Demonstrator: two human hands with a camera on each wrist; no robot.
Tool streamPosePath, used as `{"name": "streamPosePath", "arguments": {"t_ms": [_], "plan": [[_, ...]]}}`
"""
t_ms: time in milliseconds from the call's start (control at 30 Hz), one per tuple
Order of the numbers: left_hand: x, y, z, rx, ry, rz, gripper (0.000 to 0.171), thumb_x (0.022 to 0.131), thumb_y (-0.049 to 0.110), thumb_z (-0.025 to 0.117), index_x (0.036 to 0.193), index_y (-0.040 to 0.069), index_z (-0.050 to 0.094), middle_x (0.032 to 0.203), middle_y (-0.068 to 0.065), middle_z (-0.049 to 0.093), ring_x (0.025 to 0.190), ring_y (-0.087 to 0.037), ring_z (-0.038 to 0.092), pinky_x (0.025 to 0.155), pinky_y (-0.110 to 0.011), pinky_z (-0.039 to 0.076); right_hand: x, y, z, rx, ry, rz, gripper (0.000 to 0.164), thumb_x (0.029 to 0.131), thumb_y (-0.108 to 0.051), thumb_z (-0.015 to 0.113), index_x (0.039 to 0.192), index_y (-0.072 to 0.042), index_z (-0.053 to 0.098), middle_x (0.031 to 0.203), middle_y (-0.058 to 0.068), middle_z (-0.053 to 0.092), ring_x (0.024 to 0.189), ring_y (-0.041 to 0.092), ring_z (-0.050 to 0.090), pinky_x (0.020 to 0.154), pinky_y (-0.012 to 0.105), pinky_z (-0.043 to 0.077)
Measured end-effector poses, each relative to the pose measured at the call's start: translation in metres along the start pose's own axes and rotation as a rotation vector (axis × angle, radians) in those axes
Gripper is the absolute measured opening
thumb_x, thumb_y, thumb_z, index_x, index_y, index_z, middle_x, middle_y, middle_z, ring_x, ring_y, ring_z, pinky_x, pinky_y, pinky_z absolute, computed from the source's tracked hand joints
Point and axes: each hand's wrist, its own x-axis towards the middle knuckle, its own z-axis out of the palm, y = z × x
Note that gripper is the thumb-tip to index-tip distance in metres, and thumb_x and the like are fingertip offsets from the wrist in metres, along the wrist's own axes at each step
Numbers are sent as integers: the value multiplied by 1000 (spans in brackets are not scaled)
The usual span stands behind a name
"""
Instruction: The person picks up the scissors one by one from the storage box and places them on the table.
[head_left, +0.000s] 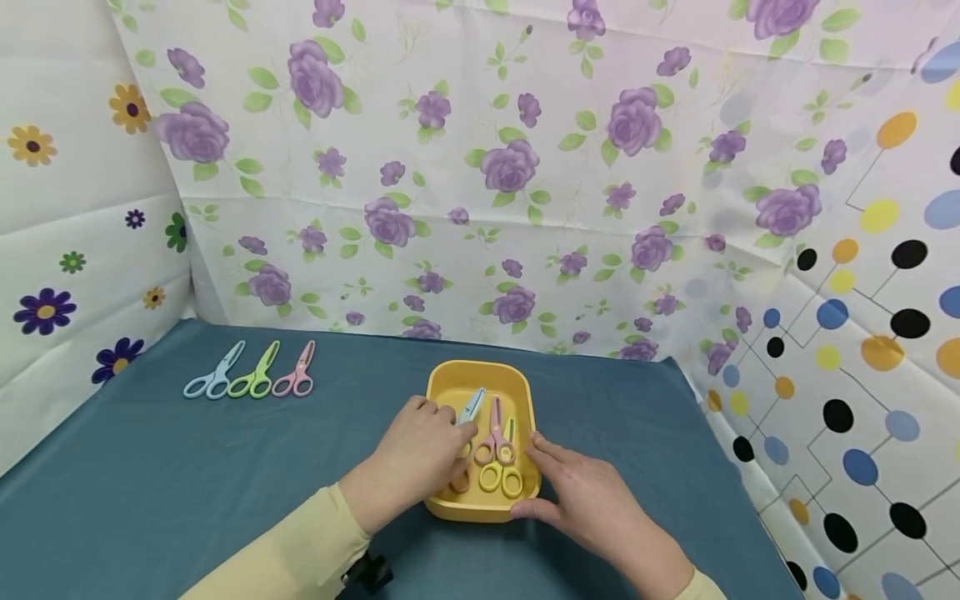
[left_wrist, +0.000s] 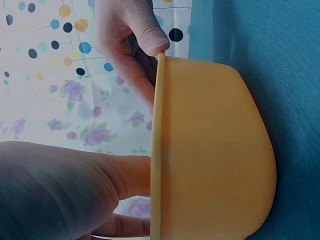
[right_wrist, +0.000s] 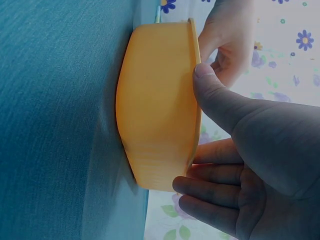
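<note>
A yellow tray stands on the cloth with several small scissors inside. My left hand reaches into its left side, next to blue scissors whose handles the fingers cover; whether it pinches them is hidden. Pink scissors lie on yellow scissors to the right of that hand. An orange handle loop shows below its thumb. My right hand touches the tray's near right corner, its thumb on the rim and its fairly straight fingers along the right side, as the right wrist view also shows.
Blue scissors, green scissors and pink scissors lie in a row at the back left, tips pointing away. A blue-green cloth covers the table. Patterned sheets hang behind and at both sides.
</note>
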Motion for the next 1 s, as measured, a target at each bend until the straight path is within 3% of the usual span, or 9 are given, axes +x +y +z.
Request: {"name": "streamPosePath", "arguments": {"t_ms": [367, 633, 1000], "plan": [[-11, -7, -6, -13, 160, -10, 40, 94, 43, 90, 126, 22, 80, 104, -6, 76, 93, -26, 71, 96, -50, 55, 0, 0, 1, -8, -2, 4, 96, 91, -80, 64, 158, -11, 62, 166, 10, 53, 134, 37, 67, 95, 56, 62], [-21, -17, -8, -17, 229, -41, 41, 91, 40, 94, 124, 19, 81, 108, -10, 78, 96, -29, 74, 97, -54, 55, 1, 1, 0, -12, 1, 3, 97, 91, -81, 63, 158, -11, 62, 166, 11, 54, 134, 37, 68, 94, 56, 62], [-32, -29, -7, -3, 247, -61, 40, 92, 37, 93, 126, 21, 81, 110, -10, 78, 98, -30, 75, 98, -55, 55, 1, 1, 1, -4, -8, 11, 97, 91, -80, 65, 158, -10, 62, 166, 11, 53, 136, 37, 66, 96, 58, 61]]}}
